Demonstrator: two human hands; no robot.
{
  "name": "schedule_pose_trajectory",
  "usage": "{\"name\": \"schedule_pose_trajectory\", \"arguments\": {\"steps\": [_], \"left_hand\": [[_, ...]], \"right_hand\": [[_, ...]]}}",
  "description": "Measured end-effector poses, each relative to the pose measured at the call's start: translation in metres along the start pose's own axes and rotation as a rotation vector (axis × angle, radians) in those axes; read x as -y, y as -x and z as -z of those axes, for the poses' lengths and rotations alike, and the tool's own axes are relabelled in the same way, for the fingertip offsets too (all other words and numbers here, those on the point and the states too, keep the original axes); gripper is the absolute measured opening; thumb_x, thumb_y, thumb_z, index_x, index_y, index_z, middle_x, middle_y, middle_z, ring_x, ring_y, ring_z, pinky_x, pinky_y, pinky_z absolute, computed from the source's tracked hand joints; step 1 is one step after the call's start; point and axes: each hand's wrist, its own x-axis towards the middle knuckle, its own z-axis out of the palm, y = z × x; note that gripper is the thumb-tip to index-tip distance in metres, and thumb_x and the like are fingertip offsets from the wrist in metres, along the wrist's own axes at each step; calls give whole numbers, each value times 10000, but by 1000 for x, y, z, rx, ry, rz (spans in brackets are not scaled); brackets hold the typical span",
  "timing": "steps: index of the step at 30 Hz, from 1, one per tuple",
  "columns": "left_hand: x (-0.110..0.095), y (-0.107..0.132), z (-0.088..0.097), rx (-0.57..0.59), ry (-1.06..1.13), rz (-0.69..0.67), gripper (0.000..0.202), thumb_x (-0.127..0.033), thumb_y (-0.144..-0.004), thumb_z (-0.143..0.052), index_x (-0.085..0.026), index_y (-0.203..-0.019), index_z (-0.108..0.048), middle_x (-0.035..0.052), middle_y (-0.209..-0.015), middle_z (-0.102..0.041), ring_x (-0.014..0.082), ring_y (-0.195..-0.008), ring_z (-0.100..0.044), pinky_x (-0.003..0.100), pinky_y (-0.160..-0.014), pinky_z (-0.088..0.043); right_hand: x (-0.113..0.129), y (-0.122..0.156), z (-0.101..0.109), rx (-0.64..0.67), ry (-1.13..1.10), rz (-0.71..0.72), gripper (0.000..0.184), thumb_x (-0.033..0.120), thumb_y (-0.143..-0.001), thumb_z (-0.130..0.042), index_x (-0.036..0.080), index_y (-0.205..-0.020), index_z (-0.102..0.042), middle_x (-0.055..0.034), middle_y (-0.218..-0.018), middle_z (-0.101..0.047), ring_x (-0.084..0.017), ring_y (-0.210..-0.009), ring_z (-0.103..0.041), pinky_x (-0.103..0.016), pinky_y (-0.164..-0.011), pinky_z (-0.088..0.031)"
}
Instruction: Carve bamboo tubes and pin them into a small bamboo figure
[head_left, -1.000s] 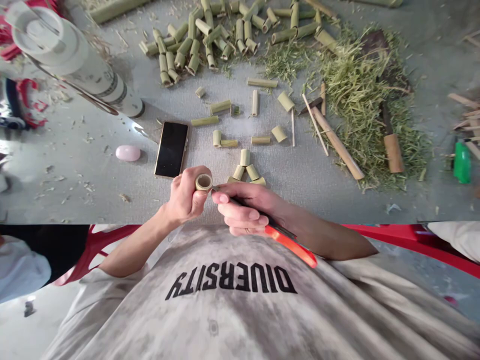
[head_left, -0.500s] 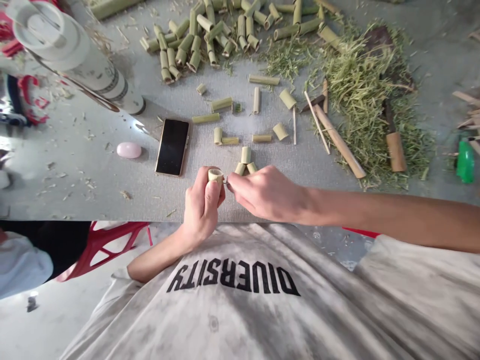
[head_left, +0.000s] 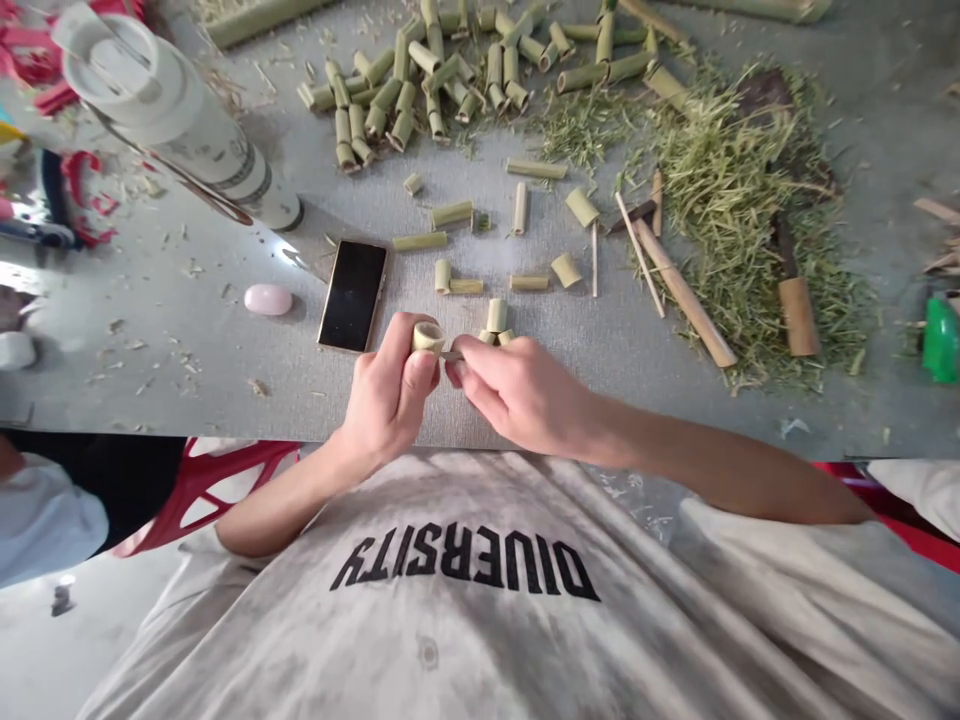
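My left hand grips a short bamboo tube with its open end tilted up. Pinched in my right hand is a small thin tool, perhaps a blade; its tip meets the tube's side, and the rest is hidden by my fingers. Just beyond my right hand, a short bamboo piece lies with two others partly covered by that hand. Farther out are several cut pieces, among them a thin bamboo length and a wider tube.
A phone and a pink oval object lie on the left, below a tall white lidded cylinder. Many bamboo pieces are heaped at the back. On the right, a hammer and a wooden-handled blade rest by green shavings.
Both hands have moved slightly up and left with the bamboo tube, which is still held. My right forearm has swung lower. The view has shifted a little.
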Motion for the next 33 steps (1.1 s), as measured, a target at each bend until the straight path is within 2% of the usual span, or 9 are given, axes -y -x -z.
{"name": "schedule_pose_trajectory", "arguments": {"steps": [3,6,13,16,20,23,26,29,33], "left_hand": [[-10,0,-5,73,52,170,358,-493,-1199,-395,-216,-1032,-547,-61,-672,-521,79,-522,-452,237,-538,-367],[-8,2,-14,102,67,224,396,-504,-1200,-382,-221,-950,-500,-62,-659,-507,78,-526,-443,244,-549,-359],[11,5,-14,-61,-160,-63,299,-449,-1196,-412,-206,-1186,-586,-32,-747,-607,83,-533,-507,230,-530,-387],[7,0,-3,-96,-242,-177,365,-491,-1191,-402,-190,-1175,-609,12,-812,-649,99,-569,-557,245,-550,-430],[-9,-7,6,-63,-221,-141,371,-489,-1192,-395,-191,-1152,-612,-2,-740,-618,109,-543,-547,250,-533,-438],[-20,-8,4,-20,-118,-48,318,-440,-1201,-394,-203,-1118,-590,-47,-653,-548,87,-489,-478,225,-492,-386],[-19,-3,-4,7,-93,52,260,-399,-1200,-413,-212,-1114,-573,-60,-657,-543,77,-491,-460,209,-497,-368],[-7,2,-10,-7,-81,74,267,-429,-1194,-420,-219,-1158,-581,-55,-678,-558,86,-511,-473,213,-515,-381],[10,1,-11,-59,-163,-29,303,-462,-1187,-428,-212,-1188,-598,-41,-719,-602,84,-510,-497,221,-519,-390]], "right_hand": [[-14,0,15,-5,719,250,303,160,-1129,-333,198,-932,-559,-24,-706,-644,-142,-591,-499,-323,-577,-253],[-25,0,21,74,797,304,319,136,-1124,-323,187,-938,-577,-43,-737,-676,-149,-621,-528,-322,-587,-266],[-11,-1,3,291,-924,-263,274,257,-1130,-332,239,-888,-460,102,-530,-487,-78,-360,-341,-218,-401,-321],[0,-3,2,428,-1243,-301,267,246,-1127,-306,244,-909,-459,138,-489,-392,-79,-317,-216,-217,-350,-262],[8,-2,9,142,-608,-115,245,299,-1120,-405,246,-886,-457,73,-559,-495,-101,-425,-382,-258,-448,-283],[5,-3,19,-30,130,134,228,222,-1063,-444,245,-841,-403,34,-629,-439,-120,-545,-290,-333,-569,-169],[-3,-4,25,-39,397,196,250,190,-1062,-405,244,-820,-372,19,-658,-404,-139,-602,-200,-369,-631,-128],[-8,-3,19,7,124,99,239,233,-1067,-461,246,-834,-413,32,-626,-453,-121,-554,-308,-317,-585,-205],[-4,-2,4,183,-813,-247,270,269,-1120,-354,241,-875,-463,76,-547,-496,-94,-408,-370,-239,-442,-312]]}}
